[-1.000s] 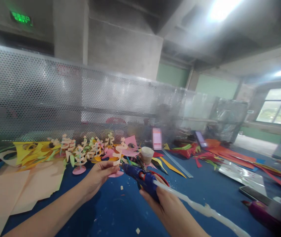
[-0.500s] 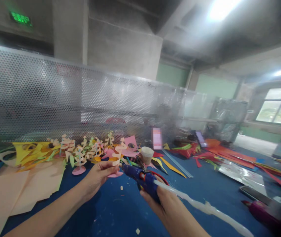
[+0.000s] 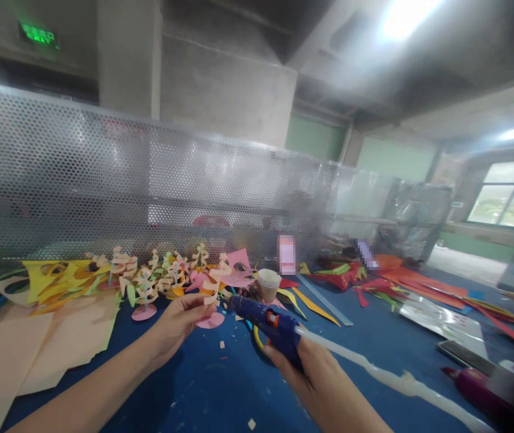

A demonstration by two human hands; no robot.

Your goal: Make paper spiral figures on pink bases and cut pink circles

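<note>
My left hand (image 3: 183, 325) pinches a curled peach paper spiral (image 3: 215, 282) between thumb and fingers. Just beneath its fingertips is a round pink paper disc (image 3: 210, 320); whether spiral and disc are joined is hidden. In my right hand (image 3: 311, 373) is a blue hot glue gun (image 3: 266, 322), its nozzle aimed left and a little apart from the spiral. A long whitish glue stick (image 3: 365, 364) trails out of the gun's back toward the lower right. Behind the left hand stands a similar spiral on a pink disc base (image 3: 143, 312).
Several paper spirals and yellow scraps (image 3: 58, 282) crowd the table's back. Peach paper sheets (image 3: 35, 343) lie at left. A paper cup (image 3: 268, 284) stands beyond the gun. Red paper strips (image 3: 419, 282), a phone (image 3: 466, 358) and a purple object (image 3: 477, 388) are at right.
My right hand has drawn the glue gun slightly right, away from the spiral. More of the pink disc shows under my left hand, which has hardly moved.
</note>
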